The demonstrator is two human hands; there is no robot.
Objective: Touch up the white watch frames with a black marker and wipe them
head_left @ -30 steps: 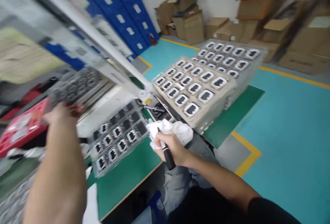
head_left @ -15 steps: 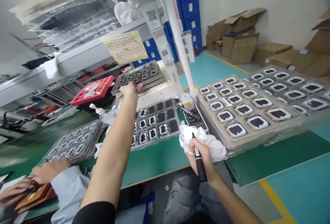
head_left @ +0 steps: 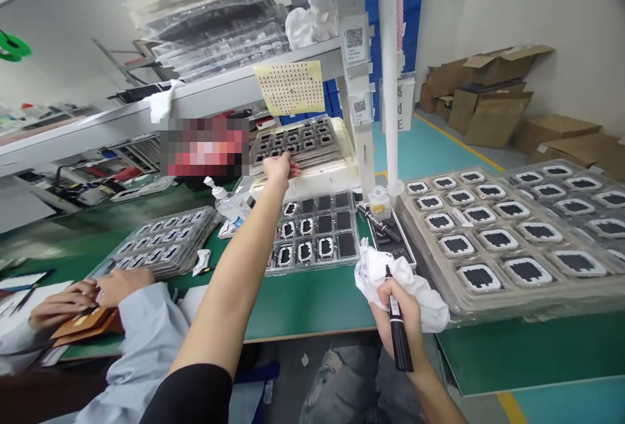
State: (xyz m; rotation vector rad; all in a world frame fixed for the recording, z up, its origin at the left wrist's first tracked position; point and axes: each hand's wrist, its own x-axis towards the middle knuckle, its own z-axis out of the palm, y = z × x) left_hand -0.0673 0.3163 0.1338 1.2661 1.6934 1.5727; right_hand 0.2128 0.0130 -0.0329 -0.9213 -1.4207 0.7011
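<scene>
My left hand [head_left: 280, 169] reaches to the near edge of the top tray [head_left: 319, 141] in a stack at the back. Its visible fingers are apart, and I make out nothing held; some fingertips are hidden. My right hand [head_left: 403, 313] is closed around a black marker pen [head_left: 401, 346], its narrow end pointing away from me. A crumpled white cloth [head_left: 430, 300] lies against that hand; whether the fingers grip it too is unclear. Between my hands sits a clear tray [head_left: 312, 264] with white-rimmed frames in some pockets and plain dark pieces in others.
Stacked trays of white-rimmed parts [head_left: 498, 240] stand at right. Near the upright post [head_left: 359, 85] are a small bottle [head_left: 379, 202] and another marker [head_left: 374, 217]. A pump bottle [head_left: 227, 202] stands left of my arm. A co-worker's hands [head_left: 122, 285] hold a brown wallet-like item [head_left: 88, 326].
The view has swung left, so the bench appears shifted right. My left hand has moved slightly right along the stacked tray's near edge. My right hand still holds the marker.
</scene>
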